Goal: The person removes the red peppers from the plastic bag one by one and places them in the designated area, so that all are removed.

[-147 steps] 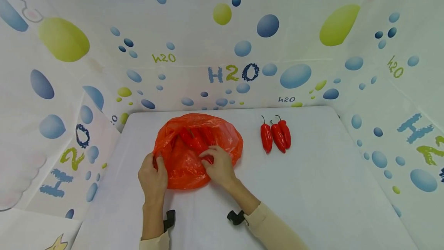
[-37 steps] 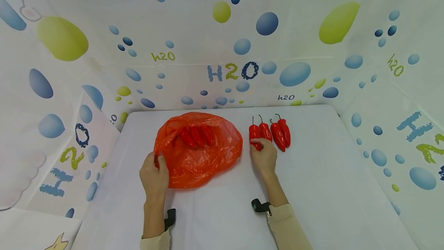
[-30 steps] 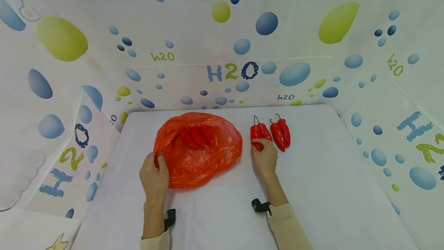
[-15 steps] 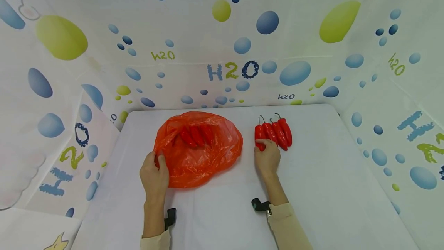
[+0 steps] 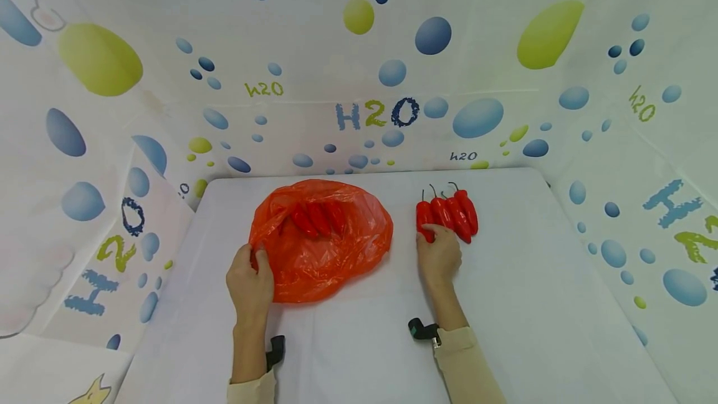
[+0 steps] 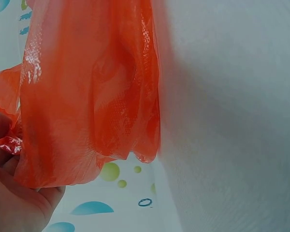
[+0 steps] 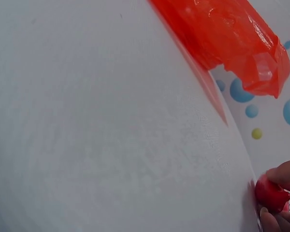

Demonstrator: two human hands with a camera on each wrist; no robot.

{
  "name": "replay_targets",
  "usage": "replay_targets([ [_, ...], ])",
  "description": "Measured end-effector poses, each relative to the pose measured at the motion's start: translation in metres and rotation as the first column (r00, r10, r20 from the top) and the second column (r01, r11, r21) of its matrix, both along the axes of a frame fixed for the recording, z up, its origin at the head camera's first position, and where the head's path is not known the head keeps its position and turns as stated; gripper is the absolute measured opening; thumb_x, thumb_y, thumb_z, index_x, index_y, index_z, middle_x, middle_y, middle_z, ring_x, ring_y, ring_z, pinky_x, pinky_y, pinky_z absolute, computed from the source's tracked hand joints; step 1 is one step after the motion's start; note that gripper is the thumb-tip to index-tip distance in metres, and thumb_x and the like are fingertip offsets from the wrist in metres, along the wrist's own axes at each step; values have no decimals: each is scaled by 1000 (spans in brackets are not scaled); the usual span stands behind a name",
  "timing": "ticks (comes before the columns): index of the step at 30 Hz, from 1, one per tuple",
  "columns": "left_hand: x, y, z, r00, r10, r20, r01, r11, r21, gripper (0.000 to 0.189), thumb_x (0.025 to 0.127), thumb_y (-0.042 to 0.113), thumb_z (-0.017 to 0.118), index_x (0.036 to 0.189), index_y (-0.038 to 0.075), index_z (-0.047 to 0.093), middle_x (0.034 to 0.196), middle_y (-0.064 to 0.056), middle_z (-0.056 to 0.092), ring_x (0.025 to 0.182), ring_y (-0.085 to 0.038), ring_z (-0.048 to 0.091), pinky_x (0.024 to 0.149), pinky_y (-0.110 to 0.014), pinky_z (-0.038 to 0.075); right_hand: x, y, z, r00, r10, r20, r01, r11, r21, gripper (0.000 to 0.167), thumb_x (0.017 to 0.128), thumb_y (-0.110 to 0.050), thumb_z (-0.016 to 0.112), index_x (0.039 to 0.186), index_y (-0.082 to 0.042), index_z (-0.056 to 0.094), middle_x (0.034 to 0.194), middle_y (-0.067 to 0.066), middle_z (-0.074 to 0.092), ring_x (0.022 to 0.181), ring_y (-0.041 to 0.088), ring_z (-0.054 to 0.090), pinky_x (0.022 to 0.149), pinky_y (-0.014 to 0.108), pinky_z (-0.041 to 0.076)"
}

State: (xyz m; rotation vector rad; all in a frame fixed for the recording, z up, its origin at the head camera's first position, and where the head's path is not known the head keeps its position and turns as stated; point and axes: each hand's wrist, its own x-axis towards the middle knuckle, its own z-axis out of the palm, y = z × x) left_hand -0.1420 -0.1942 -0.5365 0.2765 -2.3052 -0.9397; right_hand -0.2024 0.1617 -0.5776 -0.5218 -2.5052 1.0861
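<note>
A red-orange plastic bag (image 5: 314, 273) lies on the table with its mouth spread, and 3 red chili peppers (image 5: 318, 219) show inside it. The left hand (image 5: 249, 282) pinches the bag's left rim between thumb and fingers; the left wrist view has the bag film (image 6: 67, 111) hanging beside that hand. Right of the bag, the right hand (image 5: 440, 260) grips the lower end of a red chili pepper (image 5: 424, 212), the leftmost of a row. In the right wrist view the pepper's tip (image 7: 271, 194) sits between thumb and fingers. Several chili peppers (image 5: 460, 217) lie close together, stems away from the person.
A white table (image 5: 348, 354) carries everything, with its far edge against a white sheet (image 5: 314, 36) printed with blue and green drops. Each wrist wears a small black camera (image 5: 422, 329). The bag stands a short gap left of the pepper row.
Earlier the right hand was inside the bag on a pepper; that pepper is now in the row at right. In the last second the hand slid it rightward against the others. Left hand stays.
</note>
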Motion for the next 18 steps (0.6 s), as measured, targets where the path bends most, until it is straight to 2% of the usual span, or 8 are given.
replay_targets([
  [7, 0, 0, 2, 1000, -3, 0, 3, 1000, -3, 27, 108, 19, 55, 111, -4, 68, 98, -19, 70, 82, -30, 62, 78, -22, 47, -3, 2, -3, 999, -13, 30, 12, 1000, 27, 33, 92, -29, 80, 123, -17, 77, 113, 11, 72, 96, 30, 69, 71, 44, 57],
  [11, 0, 0, 1, 1000, -5, -11, 5, 1000, -8, 25, 107, 17, 55, 108, -5, 68, 95, -19, 69, 79, -30, 60, 75, -22, 46, -2, 2, -1, 999, -13, 29, 13, 1000, 11, 36, 92, -29, 81, 125, -16, 77, 118, 12, 71, 105, 33, 68, 78, 48, 59],
  [18, 0, -2, -1, 1000, -15, -19, 15, 1000, 3, 23, 107, 15, 56, 108, -5, 68, 95, -19, 68, 80, -31, 60, 74, -22, 45, 2, -1, 7, 998, -21, -58, 21, 1000, -9, 35, 92, -31, 81, 122, -15, 77, 123, 10, 68, 114, 31, 66, 84, 49, 60],
])
